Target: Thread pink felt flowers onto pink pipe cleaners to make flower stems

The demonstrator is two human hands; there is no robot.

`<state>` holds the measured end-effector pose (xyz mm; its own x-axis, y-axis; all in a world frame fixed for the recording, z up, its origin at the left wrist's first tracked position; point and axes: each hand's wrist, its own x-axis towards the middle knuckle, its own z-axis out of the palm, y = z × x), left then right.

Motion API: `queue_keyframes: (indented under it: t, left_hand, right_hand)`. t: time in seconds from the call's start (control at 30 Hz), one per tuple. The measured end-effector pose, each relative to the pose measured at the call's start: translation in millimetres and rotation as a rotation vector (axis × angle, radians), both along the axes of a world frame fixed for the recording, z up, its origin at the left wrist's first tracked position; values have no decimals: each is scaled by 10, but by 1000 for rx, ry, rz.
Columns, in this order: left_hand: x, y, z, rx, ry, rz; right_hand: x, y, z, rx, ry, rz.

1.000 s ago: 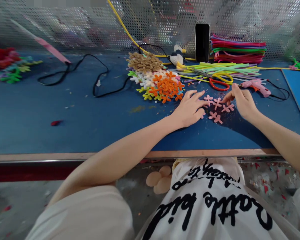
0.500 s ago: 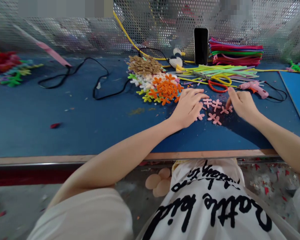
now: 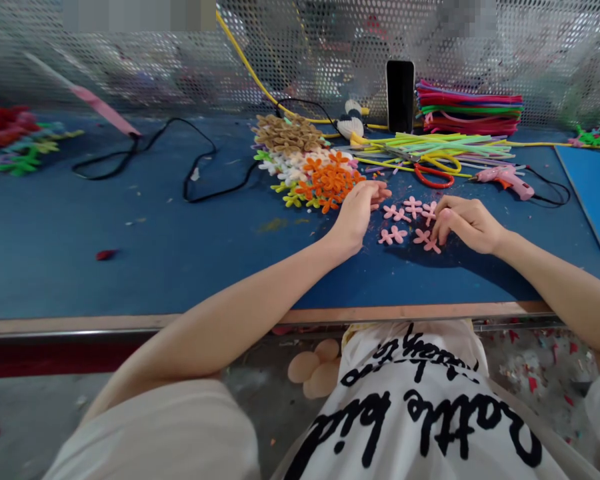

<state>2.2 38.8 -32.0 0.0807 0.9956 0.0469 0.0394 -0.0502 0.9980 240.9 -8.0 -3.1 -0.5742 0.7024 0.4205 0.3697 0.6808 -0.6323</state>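
Observation:
Several pink pipe-cleaner flowers (image 3: 397, 235) lie on the blue table between my hands. My left hand (image 3: 360, 212) stands on its edge at their left, fingers stretched out toward them and nothing held. Just left of it is a heap of orange flowers (image 3: 330, 179), with white, yellow-green and brown flowers (image 3: 287, 135) behind. My right hand (image 3: 467, 223) rests over the right side of the pink flowers, its fingers bent down and covering some of them. Whether its fingertips grip a flower is hidden.
Red-and-yellow-handled scissors (image 3: 434, 176) and loose pipe cleaners (image 3: 445, 143) lie behind my hands. A pink glue gun (image 3: 507, 179) is at the right, near a blue board (image 3: 593, 193). A phone (image 3: 400, 97) stands beside bundled pipe cleaners (image 3: 470, 110). A black cord (image 3: 200, 153) crosses the left.
My left hand has drawn back to the left and turned onto its edge, uncovering pink flowers. My right hand has moved left over the flowers, and those at the right are closer together or covered.

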Motion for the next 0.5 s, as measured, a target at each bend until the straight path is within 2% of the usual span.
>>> queue_keyframes:
  t: [0.2,0.37,0.5]
  left_hand:
    - [52,-26,14,36,8,55]
    - [65,-47,-32,139,-56,5]
    - [74,-56,-69,145,-94,-31]
  right_hand:
    - [-16,-10,-12,69,-36,-34]
    - [-17,-57,28,92,-37,-252]
    - [49,73,183,113,-64,-402]
